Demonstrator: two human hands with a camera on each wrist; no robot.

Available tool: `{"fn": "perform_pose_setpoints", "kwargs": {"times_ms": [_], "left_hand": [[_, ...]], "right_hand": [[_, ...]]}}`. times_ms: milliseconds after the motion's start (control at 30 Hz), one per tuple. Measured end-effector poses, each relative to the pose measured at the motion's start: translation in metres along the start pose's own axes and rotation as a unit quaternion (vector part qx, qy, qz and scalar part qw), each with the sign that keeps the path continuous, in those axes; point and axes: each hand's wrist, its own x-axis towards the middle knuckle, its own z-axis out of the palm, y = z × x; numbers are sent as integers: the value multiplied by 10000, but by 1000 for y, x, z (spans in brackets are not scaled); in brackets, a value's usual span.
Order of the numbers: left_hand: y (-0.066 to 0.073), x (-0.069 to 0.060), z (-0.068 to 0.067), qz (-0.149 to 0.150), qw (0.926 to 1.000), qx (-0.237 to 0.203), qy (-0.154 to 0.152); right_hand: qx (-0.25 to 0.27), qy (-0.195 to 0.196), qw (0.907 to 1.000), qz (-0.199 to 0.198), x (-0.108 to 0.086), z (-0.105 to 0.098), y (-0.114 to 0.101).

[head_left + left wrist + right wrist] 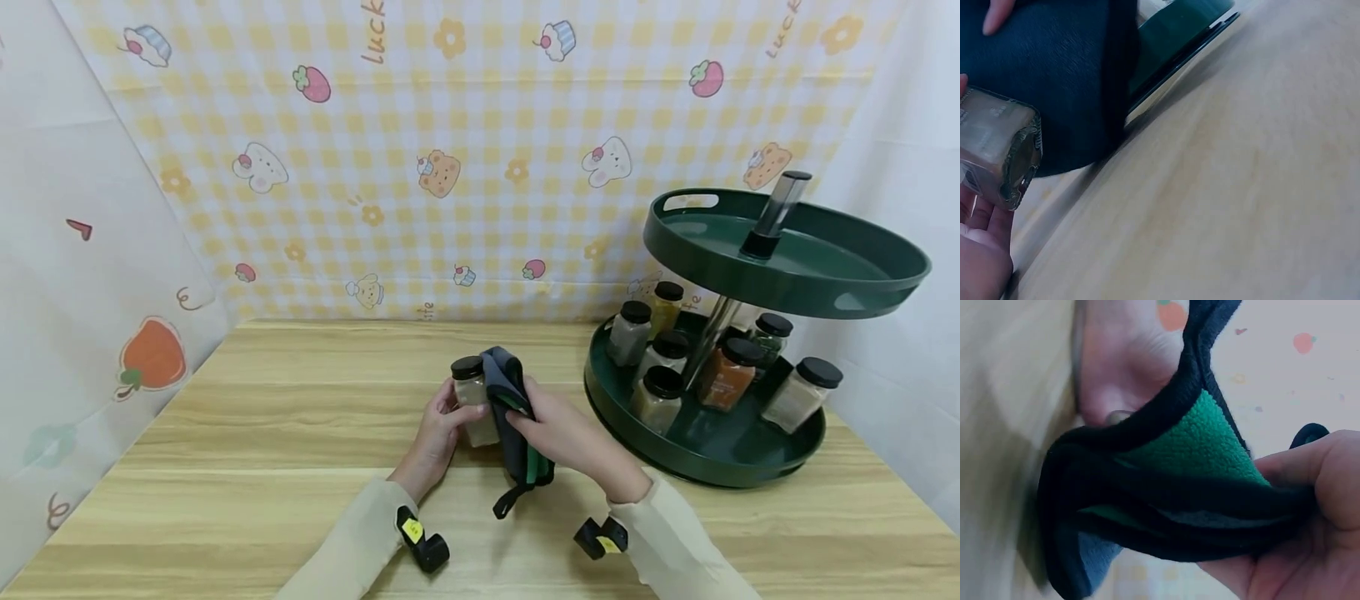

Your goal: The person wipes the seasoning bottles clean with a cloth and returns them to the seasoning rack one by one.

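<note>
My left hand (pixel 435 433) grips a clear glass spice jar (pixel 480 429) with a black lid, a little above the table. In the left wrist view the jar (pixel 997 137) shows its square base. A folded cleaning cloth (pixel 513 442), dark grey with black edging and a green side, is held in my right hand (pixel 555 421) against the jar's right side. The right wrist view shows the cloth's green face (pixel 1204 450) between the thumb and fingers of the right hand (pixel 1322 531); the cloth hides most of the jar there.
On the right stands a dark green two-tier turntable rack (pixel 705 467). Its lower tier holds several black-lidded spice jars, including an orange-filled jar (pixel 726 379). The upper tray (pixel 795 287) overhangs them. Beneath my hands is a wooden table (pixel 300 400), with a patterned curtain (pixel 480 108) behind.
</note>
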Motion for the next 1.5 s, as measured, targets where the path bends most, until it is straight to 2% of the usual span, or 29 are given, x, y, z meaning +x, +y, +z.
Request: {"fn": "perform_pose_setpoints", "kwargs": {"times_ms": [100, 167, 367, 533, 633, 767, 933, 1067, 1300, 1400, 1500], "left_hand": [[-1, 0, 0, 21, 10000, 3, 60], [-1, 0, 0, 14, 10000, -3, 86], [-1, -2, -1, -60, 10000, -61, 29], [0, -2, -1, -102, 9998, -16, -158], [0, -2, -1, -55, 9998, -15, -180], [-1, -2, 0, -22, 10000, -27, -73], [-2, -2, 0, -21, 10000, -15, 34], [-2, -2, 0, -23, 10000, -33, 3], [0, -2, 0, -40, 9999, -46, -148], [0, -2, -1, -59, 9998, -50, -158], [0, -2, -1, -36, 9999, -60, -115]], "right_hand": [[-49, -112, 9999, 112, 2, 5, 2], [100, -89, 9998, 143, 2, 5, 2], [905, 330, 9953, -66, -2, 0, -3], [1189, 561, 9911, -194, -6, -5, -9], [921, 552, 9940, -204, -5, -5, -8], [449, 289, 9986, -52, -1, 0, -1], [414, 99, 9990, 99, 3, 6, 5], [579, 242, 9980, 110, 2, 5, 2], [806, 790, 9933, -256, -5, -2, -11], [695, 781, 9943, -224, -6, -2, -13], [487, 589, 9970, -104, -5, -1, -12]]}}
